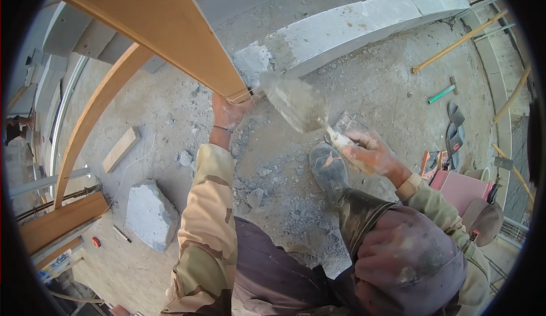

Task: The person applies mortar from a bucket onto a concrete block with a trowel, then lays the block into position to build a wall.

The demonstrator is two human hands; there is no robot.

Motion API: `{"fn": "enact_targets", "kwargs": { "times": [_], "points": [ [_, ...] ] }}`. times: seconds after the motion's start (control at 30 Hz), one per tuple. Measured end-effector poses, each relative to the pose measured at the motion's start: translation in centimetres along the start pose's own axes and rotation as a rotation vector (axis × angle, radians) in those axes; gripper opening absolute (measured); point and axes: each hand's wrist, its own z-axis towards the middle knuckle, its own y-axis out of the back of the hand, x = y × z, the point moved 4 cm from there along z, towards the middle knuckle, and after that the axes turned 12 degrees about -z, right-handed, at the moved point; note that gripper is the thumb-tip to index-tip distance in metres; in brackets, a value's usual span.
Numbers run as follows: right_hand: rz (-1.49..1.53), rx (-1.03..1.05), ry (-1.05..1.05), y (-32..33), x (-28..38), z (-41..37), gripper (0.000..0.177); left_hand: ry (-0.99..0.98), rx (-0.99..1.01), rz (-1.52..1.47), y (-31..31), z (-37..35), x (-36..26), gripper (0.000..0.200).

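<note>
My right hand [369, 152] is wrapped round the pale, mortar-smeared handle of a trowel [298, 104]. The trowel's blade, coated in grey mortar and slightly blurred, points up and left toward the near end of a low block wall [341, 26]. Wet-looking mortar [254, 60] covers that end, beside a brown wooden door frame [170, 29]. My left hand [227, 113] is closed against the lower part of the frame's post, its fingers partly hidden behind it. A thin string crosses the post just above the hand.
Rubble and a broken block chunk [151, 215] lie on the dusty floor, with a wooden offcut [121, 149] at left. On the right are a green-handled hammer [442, 93], sandals [454, 131], a pink container [463, 189] and a wooden pole [460, 41]. My boot [330, 171] stands near the trowel.
</note>
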Motion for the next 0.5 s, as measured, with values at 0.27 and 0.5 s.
{"fn": "enact_targets", "kwargs": {
  "times": [0.27,0.5],
  "points": [
    [-0.118,0.092,-0.197,-2.4,0.3,-1.8,0.038,0.164,-0.103,-0.111,0.1,-0.9,-3.0,0.069],
    [-0.624,0.096,0.039,-0.4,-1.0,0.0,0.029,-0.120,-0.071,0.001,4.2,-4.8,-3.7,0.080]
  ]
}}
